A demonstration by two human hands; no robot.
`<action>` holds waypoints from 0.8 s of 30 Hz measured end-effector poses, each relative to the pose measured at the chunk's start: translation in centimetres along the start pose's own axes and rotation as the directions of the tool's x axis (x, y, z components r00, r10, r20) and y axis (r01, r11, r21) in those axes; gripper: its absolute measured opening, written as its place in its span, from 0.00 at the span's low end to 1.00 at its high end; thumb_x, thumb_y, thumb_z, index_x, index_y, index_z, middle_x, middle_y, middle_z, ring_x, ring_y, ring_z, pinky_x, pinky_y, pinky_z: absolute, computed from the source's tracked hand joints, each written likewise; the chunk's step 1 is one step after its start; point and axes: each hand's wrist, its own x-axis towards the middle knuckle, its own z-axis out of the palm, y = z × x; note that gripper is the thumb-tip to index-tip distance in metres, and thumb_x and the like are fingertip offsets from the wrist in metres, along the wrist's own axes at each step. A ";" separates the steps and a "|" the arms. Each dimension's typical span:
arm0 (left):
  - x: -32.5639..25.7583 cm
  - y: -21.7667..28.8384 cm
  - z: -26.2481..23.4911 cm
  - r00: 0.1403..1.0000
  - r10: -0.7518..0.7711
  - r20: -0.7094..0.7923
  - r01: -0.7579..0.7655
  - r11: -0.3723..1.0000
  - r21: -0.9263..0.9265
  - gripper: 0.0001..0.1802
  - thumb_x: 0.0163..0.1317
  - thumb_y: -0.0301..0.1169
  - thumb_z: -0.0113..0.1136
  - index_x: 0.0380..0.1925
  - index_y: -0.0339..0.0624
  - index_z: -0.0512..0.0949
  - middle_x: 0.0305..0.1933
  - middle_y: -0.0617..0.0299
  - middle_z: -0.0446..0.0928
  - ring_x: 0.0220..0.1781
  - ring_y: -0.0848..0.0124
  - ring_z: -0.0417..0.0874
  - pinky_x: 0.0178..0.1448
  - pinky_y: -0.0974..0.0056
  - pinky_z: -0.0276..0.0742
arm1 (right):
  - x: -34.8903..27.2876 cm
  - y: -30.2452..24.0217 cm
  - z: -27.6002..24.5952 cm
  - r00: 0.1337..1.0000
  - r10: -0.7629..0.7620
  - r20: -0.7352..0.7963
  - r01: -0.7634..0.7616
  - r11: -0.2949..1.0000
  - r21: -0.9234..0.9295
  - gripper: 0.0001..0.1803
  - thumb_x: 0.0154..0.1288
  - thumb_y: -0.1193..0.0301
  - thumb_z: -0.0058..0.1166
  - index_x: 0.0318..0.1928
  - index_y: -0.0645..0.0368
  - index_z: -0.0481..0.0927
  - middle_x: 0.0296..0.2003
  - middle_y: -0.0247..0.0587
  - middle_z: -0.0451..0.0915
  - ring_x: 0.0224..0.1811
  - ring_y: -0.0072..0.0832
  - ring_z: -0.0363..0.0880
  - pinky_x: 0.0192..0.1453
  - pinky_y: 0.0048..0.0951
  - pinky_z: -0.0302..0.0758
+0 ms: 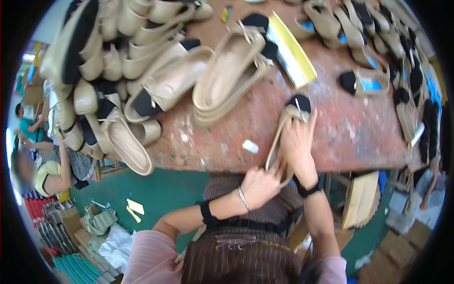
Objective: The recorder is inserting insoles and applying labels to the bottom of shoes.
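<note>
A beige flat shoe [275, 146] with a black toe cap and a small bow lies at the table's near edge, its toe pointing away from me. My left hand [261, 187] is closed around its heel end. My right hand [297, 142] grips the front half, with fingers reaching into the opening and down over the insole; their tips are partly hidden. Left of it, a finished-looking pair of beige flats [227, 71] is stacked one on another. A small white piece [250, 146] rests on the red worn table [345, 142] beside my hands.
Many beige flats [111, 61] are piled at the left. A yellow-edged open box lid [293, 52] lies ahead. More shoes with blue insoles [371, 85] line the right side. At the far left another person [47, 173] sits near the table.
</note>
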 end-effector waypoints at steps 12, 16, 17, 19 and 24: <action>-8.2 -10.2 -25.1 0.935 0.121 -0.334 -0.253 0.887 -0.386 0.20 0.52 0.40 0.77 0.40 0.38 0.87 0.53 0.48 0.84 0.43 0.54 0.88 0.43 0.60 0.83 | 3.8 13.1 -0.6 0.930 0.348 -0.121 0.035 0.242 0.970 0.18 0.68 0.78 0.51 0.57 0.69 0.78 0.50 0.48 0.83 0.54 0.33 0.81 0.63 0.32 0.73; -6.1 -11.4 -37.0 0.769 -0.230 -0.596 0.111 0.967 -0.229 0.18 0.51 0.37 0.78 0.36 0.37 0.85 0.31 0.56 0.84 0.35 0.66 0.87 0.41 0.65 0.78 | 8.1 12.2 1.3 0.920 0.337 -0.201 -0.026 0.564 0.825 0.24 0.67 0.71 0.58 0.61 0.69 0.74 0.56 0.58 0.78 0.60 0.47 0.77 0.65 0.41 0.72; -4.7 -13.3 -39.4 0.759 -0.157 -0.631 0.143 0.987 -0.074 0.20 0.53 0.39 0.76 0.38 0.35 0.84 0.32 0.53 0.84 0.35 0.63 0.86 0.42 0.64 0.79 | 9.7 12.1 2.0 0.915 0.306 -0.263 0.017 0.621 0.783 0.27 0.66 0.70 0.59 0.63 0.68 0.72 0.58 0.59 0.77 0.60 0.48 0.77 0.65 0.42 0.72; -1.7 -18.0 -42.2 0.713 -0.119 -0.691 0.299 0.943 0.146 0.25 0.55 0.46 0.72 0.41 0.35 0.84 0.37 0.47 0.85 0.38 0.57 0.88 0.47 0.57 0.81 | 13.2 12.4 4.1 0.928 0.261 -0.268 0.020 0.682 0.731 0.35 0.64 0.65 0.64 0.67 0.67 0.68 0.60 0.61 0.75 0.61 0.52 0.76 0.64 0.44 0.73; 6.9 -28.1 -39.4 0.705 -0.288 -0.648 0.673 0.561 0.482 0.22 0.58 0.46 0.64 0.43 0.40 0.84 0.44 0.41 0.85 0.48 0.46 0.86 0.53 0.47 0.82 | 16.4 9.9 1.2 0.935 0.339 -0.099 -0.161 0.658 0.736 0.20 0.57 0.65 0.67 0.46 0.63 0.84 0.38 0.55 0.87 0.44 0.48 0.87 0.51 0.41 0.80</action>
